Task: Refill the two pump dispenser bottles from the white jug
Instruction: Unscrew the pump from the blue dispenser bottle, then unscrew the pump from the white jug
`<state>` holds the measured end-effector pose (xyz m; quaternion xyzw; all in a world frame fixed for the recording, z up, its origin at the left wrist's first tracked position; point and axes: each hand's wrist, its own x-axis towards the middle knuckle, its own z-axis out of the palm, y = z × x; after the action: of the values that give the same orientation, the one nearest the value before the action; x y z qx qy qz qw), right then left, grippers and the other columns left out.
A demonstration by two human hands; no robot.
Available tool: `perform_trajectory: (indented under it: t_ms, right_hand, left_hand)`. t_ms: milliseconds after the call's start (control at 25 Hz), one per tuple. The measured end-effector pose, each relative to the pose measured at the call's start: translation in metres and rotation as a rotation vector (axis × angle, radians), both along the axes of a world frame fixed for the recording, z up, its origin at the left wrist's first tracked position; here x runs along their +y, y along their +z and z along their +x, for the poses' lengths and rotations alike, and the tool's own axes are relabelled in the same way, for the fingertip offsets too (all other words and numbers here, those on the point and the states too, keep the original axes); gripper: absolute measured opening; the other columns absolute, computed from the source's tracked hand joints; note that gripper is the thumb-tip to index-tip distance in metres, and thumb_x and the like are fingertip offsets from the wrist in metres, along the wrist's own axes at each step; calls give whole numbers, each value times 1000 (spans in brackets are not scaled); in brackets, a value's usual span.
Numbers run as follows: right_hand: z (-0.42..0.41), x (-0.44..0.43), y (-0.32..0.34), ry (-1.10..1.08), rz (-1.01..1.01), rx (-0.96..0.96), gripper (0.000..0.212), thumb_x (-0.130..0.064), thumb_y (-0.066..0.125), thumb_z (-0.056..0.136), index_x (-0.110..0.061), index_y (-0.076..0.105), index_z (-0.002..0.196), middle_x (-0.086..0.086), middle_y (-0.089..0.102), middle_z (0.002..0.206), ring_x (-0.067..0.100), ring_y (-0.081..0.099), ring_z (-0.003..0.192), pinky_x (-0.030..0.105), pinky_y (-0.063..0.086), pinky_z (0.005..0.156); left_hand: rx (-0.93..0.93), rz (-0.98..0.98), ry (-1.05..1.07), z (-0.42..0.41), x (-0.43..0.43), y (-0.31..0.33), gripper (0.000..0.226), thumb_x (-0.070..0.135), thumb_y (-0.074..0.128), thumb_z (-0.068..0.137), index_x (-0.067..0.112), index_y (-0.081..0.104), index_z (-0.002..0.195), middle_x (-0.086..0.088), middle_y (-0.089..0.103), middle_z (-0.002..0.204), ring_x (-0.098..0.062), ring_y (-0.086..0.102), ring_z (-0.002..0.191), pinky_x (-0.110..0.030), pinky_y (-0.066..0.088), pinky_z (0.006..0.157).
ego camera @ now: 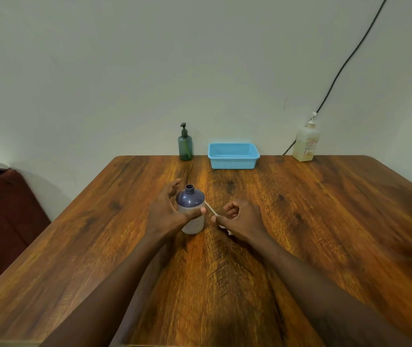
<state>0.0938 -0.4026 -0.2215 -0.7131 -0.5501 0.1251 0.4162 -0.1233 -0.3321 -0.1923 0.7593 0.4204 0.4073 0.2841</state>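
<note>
A dark blue bottle point(190, 199) with a pale label stands mid-table, its threaded neck open and capless. My left hand point(164, 211) wraps its left side, thumb pressed on the front. Just to the right, my right hand point(241, 219) is curled around the removed pump, whose thin white dip tube point(210, 208) slants up toward the bottle; the pump head is mostly hidden under the hand. A green pump bottle point(185, 146) stands at the table's far edge. A whitish jug-like bottle point(306, 144) with a white pump top stands at the far right.
A light blue plastic basket point(233, 156) sits at the far edge between the green bottle and the whitish bottle. A black cable point(345, 63) runs down the wall behind the table. A dark red seat point(2, 216) lies left of the wooden table point(325, 221).
</note>
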Motion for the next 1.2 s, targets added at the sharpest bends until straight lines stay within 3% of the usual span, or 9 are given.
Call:
perform_trajectory:
  t_ms: [160,240,360,440,520,640,920,1120,1200]
  right_hand:
    - [-1,3,29,-46,113,3,55,-56,84,73,-20,72,113,-9,71,109,6,63,100,23,50,83]
    - [4,4,44,-52,170,25,60,-60,81,76,-22,69,121,-8,70,119,6,62,109,23,49,88]
    - [17,5,63,-51,231,52,66,-61,79,78,-22,61,129,-5,65,129,7,57,117,16,45,85]
    - [30,5,72,-76,261,63,69,-59,78,79,-21,58,133,-1,63,134,12,58,124,12,44,84]
    - [50,9,80,-126,287,68,68,-55,80,80,-19,57,134,1,63,136,16,59,126,11,46,86]
    - [87,16,92,-197,291,79,66,-51,81,81,-20,58,134,-1,63,137,15,58,126,4,43,82]
    - [183,51,104,-327,310,151,62,-49,82,81,-19,60,131,0,65,135,18,61,125,27,48,95]
    - [265,93,92,-461,276,117,61,-54,79,81,-20,62,128,1,68,130,19,63,121,41,52,104]
    - [295,111,85,-502,253,108,61,-55,78,81,-19,62,129,2,68,131,21,64,120,39,51,103]
  left_hand:
    - [25,92,11,10,-2,28,119,83,75,55,23,45,153,-4,53,155,-9,49,130,-31,47,102]
    - [58,147,-4,19,-2,47,109,77,79,64,23,46,153,-4,54,154,-13,53,131,-31,45,102]
    - [113,210,-13,43,-1,73,94,60,84,76,23,46,154,0,57,148,-14,56,127,-23,38,97]
    - [121,236,-32,66,2,83,91,58,85,76,25,48,152,7,58,143,-10,54,127,-16,36,93]
    - [81,209,-79,93,10,87,92,61,86,74,27,49,150,3,60,145,-11,56,129,-8,38,91]
    - [89,190,-109,136,22,90,92,68,82,72,28,51,148,1,62,143,-16,58,129,-23,50,99]
    - [127,106,-170,258,65,98,81,47,86,79,26,49,148,-1,57,147,-22,53,132,-36,41,110]
    - [198,90,-240,361,109,92,86,40,89,76,26,46,150,-1,55,149,-24,50,137,-34,42,109]
    - [229,78,-268,397,128,87,89,36,90,76,25,44,152,-3,54,150,-25,48,139,-34,40,110]
